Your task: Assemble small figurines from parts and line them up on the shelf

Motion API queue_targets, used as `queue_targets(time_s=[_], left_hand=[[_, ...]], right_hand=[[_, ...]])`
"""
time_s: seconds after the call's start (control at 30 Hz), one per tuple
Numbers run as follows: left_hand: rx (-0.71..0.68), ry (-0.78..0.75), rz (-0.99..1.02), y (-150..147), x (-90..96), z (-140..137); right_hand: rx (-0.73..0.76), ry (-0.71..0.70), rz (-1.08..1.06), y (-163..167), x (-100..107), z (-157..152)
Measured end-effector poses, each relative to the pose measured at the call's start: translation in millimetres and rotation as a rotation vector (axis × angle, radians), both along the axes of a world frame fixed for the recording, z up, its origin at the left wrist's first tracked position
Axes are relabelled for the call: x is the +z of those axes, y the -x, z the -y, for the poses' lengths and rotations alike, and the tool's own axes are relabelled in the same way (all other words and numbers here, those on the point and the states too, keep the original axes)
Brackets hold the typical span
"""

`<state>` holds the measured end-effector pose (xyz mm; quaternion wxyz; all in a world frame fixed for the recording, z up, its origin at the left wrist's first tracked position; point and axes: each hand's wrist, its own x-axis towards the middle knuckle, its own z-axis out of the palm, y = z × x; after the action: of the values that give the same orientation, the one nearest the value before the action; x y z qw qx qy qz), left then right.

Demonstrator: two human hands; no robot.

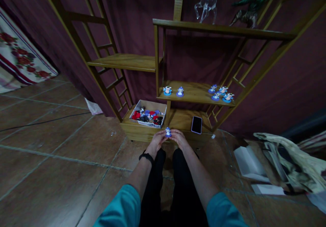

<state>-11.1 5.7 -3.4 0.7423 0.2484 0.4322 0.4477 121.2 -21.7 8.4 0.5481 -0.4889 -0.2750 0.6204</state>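
Observation:
Between my two hands is a small figurine (168, 132) with a purple top and purple base, held upright. My left hand (159, 138) grips its base from the left, and my right hand (178, 137) grips it from the right. Just beyond my left hand, an open cardboard box (150, 124) holds several red, black, white and blue figurines. On the middle shelf (195, 92) stand a blue-based figurine (167, 90) and a purple-based figurine (180, 91) at the left. Several more figurines (216, 96) are grouped at that shelf's right end.
A phone (196, 125) lies on the bottom shelf, right of a wooden divider. Higher up stand a clear glass horse (206, 3) and a dark green statue (251, 6). White boxes (251, 162) and a cloth bag (297, 155) lie on the floor at right. A dark cable (46, 121) crosses the tiles.

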Motion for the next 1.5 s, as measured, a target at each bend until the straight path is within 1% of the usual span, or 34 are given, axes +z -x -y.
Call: queue_targets(time_s=[0.3,0.63,0.93,1.07,1.27,1.5], left_hand=[[-0.012,0.000,0.004,0.8,4.5,1.7],[0.003,-0.009,0.029,1.4,7.2,4.6],[0.016,-0.010,0.014,0.8,5.6,3.8],[0.042,-0.011,0.005,0.7,3.5,2.8],[0.007,-0.032,0.008,1.0,1.6,1.3],[0.001,-0.004,0.011,0.1,7.9,4.6]], right_hand=[[-0.026,0.007,-0.012,0.2,1.8,0.8],[-0.055,-0.004,-0.020,-0.4,-3.2,-0.8],[-0.063,-0.017,-0.030,0.3,-2.2,0.4],[-0.049,-0.002,-0.030,0.1,-1.8,0.7],[-0.033,0.029,-0.021,0.9,-1.6,0.3],[-0.067,-0.013,-0.027,1.9,-2.1,-0.3]])
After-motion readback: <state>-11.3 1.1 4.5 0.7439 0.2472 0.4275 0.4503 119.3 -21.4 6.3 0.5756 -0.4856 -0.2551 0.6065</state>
